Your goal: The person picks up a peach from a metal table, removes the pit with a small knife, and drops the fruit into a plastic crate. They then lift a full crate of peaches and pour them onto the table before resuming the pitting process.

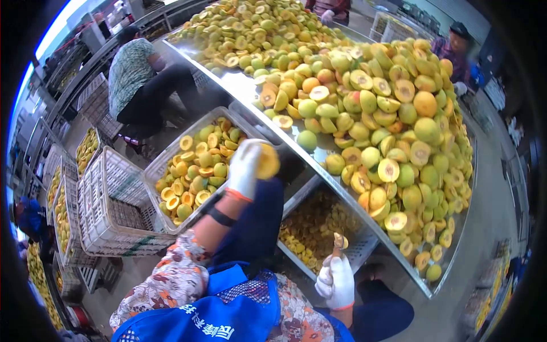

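My left hand (245,168), in a white glove, has its fingers closed on a yellow peach half (267,161). It is raised near the right side of a crate of cut peaches (196,162). My right hand (337,282), also gloved, is wrapped round a small tool with a spoon-like tip (340,241); its handle is hidden in the fist. That hand stands over the near end of a low crate (364,245) holding yellow-brown scraps or pits. A large heap of whole and halved peaches (393,131) covers the metal table ahead.
The table's raised metal edge (336,185) runs diagonally before me. White plastic crates (108,211) stand at left, several with peaches. One person (134,80) bends at the table's left side; another person (453,54) is at far right, and a gloved hand (327,16) shows at the back.
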The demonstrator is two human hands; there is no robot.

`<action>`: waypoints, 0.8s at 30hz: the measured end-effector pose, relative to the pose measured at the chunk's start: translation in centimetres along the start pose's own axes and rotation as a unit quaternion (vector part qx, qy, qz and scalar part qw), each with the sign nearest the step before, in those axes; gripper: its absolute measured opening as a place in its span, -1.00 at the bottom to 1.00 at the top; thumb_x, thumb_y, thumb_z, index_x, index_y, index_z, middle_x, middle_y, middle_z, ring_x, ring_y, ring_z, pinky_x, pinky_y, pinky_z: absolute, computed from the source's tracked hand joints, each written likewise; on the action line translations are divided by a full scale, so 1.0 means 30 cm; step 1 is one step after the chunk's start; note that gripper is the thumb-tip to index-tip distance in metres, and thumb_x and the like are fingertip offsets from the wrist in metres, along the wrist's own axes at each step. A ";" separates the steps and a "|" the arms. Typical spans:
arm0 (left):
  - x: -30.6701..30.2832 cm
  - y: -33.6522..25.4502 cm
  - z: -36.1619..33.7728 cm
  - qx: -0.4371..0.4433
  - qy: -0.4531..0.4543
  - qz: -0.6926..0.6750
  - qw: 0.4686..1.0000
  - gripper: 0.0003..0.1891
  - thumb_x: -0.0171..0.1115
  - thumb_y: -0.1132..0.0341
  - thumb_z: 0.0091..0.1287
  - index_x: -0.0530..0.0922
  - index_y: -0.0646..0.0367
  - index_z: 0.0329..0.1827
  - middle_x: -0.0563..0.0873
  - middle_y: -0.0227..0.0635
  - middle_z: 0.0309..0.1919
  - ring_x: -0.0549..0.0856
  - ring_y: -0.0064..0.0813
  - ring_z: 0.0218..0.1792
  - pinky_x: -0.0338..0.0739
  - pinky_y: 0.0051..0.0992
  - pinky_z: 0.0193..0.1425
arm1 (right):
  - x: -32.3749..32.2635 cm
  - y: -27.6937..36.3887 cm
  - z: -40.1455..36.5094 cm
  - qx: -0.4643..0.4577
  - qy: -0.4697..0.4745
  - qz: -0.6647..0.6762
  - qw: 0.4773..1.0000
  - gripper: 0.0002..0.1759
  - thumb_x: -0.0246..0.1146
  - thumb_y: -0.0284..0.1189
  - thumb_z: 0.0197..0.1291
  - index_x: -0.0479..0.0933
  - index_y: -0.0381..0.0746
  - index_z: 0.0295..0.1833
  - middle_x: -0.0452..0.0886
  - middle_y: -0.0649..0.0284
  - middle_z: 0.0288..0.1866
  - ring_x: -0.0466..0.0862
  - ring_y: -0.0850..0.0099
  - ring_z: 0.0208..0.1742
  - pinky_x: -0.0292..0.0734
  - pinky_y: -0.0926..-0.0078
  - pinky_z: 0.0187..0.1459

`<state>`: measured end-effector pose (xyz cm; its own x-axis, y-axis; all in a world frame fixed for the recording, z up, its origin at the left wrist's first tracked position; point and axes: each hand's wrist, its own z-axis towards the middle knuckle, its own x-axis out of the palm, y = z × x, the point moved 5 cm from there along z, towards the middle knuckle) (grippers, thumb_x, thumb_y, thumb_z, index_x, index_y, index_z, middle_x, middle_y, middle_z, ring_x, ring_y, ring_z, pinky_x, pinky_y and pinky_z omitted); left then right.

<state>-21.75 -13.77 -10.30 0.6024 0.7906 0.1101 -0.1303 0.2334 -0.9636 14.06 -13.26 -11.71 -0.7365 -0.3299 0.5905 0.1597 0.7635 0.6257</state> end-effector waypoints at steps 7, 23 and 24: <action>-0.276 -0.065 0.186 0.050 0.069 0.724 0.684 -0.52 0.36 -0.01 0.30 0.64 0.08 0.18 0.74 -0.08 0.07 0.69 -0.02 0.13 0.57 -0.10 0.25 | -0.049 -0.039 0.024 0.044 -0.073 -0.057 0.995 -0.83 0.09 -0.27 0.57 0.36 -0.12 -0.06 0.32 0.39 -0.55 0.21 0.63 -0.74 0.07 0.60 -0.72; 0.530 0.045 0.454 0.265 0.145 0.435 0.848 -0.55 0.40 0.30 0.11 0.61 0.03 0.11 0.65 0.01 -0.03 0.73 0.02 -0.07 0.66 -0.06 -0.03 | -0.005 -0.050 0.037 0.021 -0.172 -0.180 0.968 -0.88 0.05 -0.32 0.51 0.32 -0.11 -0.01 0.25 0.42 -0.54 0.20 0.63 -0.68 0.06 0.60 -0.74; 0.514 0.037 0.439 0.258 0.148 0.422 0.856 -0.56 0.41 0.28 0.10 0.61 0.05 0.10 0.65 0.02 -0.04 0.74 0.02 -0.08 0.67 -0.06 -0.03 | 0.006 -0.054 0.041 0.028 -0.169 -0.185 0.968 -0.88 0.05 -0.32 0.51 0.32 -0.11 -0.01 0.25 0.42 -0.54 0.20 0.63 -0.68 0.06 0.60 -0.74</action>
<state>-23.00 6.14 -6.47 0.2857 0.6408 -0.7126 -0.9024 -0.0704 -0.4251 12.86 -13.87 -13.23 -0.9105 -0.3942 0.1251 -0.1852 0.6592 0.7288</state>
